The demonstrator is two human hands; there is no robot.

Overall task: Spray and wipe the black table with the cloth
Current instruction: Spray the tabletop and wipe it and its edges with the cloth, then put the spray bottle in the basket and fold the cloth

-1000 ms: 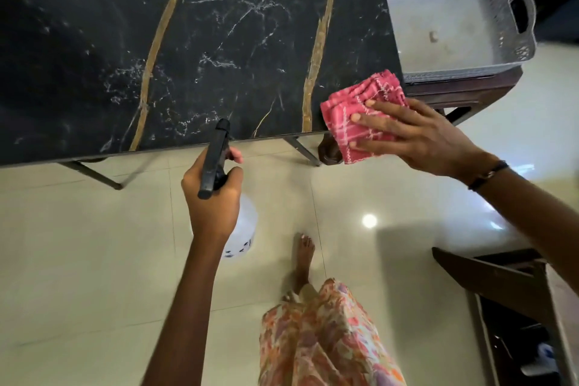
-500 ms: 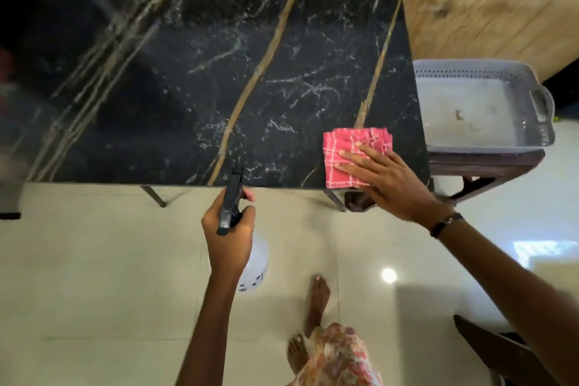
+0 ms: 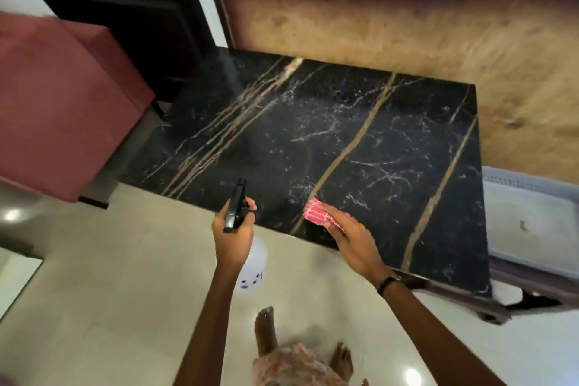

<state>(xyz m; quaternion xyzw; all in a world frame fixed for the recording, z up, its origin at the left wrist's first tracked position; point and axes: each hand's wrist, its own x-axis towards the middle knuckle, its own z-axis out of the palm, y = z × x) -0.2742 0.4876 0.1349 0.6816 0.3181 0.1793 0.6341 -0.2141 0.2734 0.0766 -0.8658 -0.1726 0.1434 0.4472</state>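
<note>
Spray + wipe, black surface (image 3: 360, 141)
Left hand (image 3: 233, 236) grips spray bottle (image 3: 235, 209); right hand (image 3: 352, 240) flat, pressing pink cloth (image 3: 316, 213) down.

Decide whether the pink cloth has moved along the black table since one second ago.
Yes. The cloth has slid left along the table, away from the grey basket.

Black table (image 3: 360, 141): a rectangular top of dark marble pattern, crossed by tan diagonal streaks and fine white veins. Its far edge stands against a brown board (image 3: 391, 25). On the top, near the front edge, lies a folded red checked cloth (image 3: 316, 213), pressed flat by the right hand (image 3: 351, 236). The table stands on a pale glossy tiled floor (image 3: 109, 291); one foot (image 3: 493, 318) shows at the front right corner.
</note>
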